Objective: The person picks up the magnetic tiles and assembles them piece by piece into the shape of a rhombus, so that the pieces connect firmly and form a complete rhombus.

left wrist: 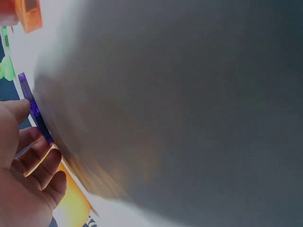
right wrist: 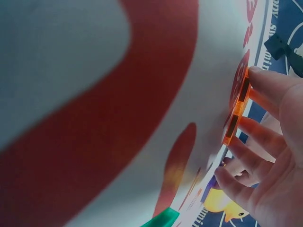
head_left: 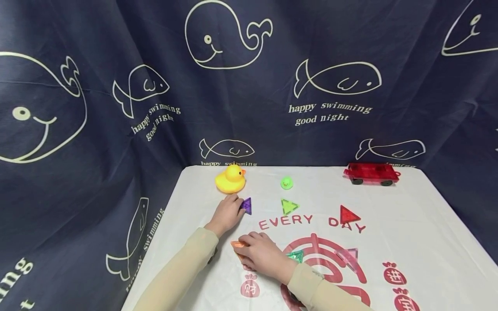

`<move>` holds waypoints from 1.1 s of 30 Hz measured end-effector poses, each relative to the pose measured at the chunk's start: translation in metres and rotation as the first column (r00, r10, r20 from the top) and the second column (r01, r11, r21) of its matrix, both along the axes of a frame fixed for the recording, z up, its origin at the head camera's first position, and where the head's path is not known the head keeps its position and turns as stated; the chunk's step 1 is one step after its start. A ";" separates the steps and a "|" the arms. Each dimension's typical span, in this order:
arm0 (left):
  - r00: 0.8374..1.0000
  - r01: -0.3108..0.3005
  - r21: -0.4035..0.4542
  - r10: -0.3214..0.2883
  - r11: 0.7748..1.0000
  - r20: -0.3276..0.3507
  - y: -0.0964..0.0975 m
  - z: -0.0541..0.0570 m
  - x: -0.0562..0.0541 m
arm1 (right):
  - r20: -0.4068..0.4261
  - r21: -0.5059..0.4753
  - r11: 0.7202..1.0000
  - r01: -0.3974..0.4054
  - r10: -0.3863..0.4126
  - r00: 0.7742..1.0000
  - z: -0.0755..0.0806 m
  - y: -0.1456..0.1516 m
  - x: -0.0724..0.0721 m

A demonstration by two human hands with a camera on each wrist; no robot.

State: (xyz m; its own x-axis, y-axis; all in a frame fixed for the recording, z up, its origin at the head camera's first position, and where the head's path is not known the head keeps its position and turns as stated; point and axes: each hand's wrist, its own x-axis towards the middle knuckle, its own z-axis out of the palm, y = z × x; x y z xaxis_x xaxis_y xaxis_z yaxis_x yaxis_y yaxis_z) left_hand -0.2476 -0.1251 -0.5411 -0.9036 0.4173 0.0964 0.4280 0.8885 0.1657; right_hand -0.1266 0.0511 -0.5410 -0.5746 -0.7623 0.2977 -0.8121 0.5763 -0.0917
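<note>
Two hands are busy. Your left hand (head_left: pixel 227 214), mid-frame, pinches the purple triangle (head_left: pixel 247 205) with curled fingers, just below the yellow duck (head_left: pixel 231 179). Your right hand (head_left: pixel 262 255), lower middle, lies palm down, fingers curled around the orange tile (head_left: pixel 238 245). Red letters on the white table (head_left: pixel 408 224) say "EVERY DAY".

Your right hand (head_left: pixel 262 255) covers most of the flat orange plastic tile (head_left: pixel 238 245); the left wrist view is mostly grey blur.
</note>
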 end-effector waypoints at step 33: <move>0.992 -0.106 0.254 0.086 0.961 0.091 0.000 -0.005 -0.001 | 0.083 -0.049 0.988 0.150 -0.145 0.986 0.001 0.005 -0.010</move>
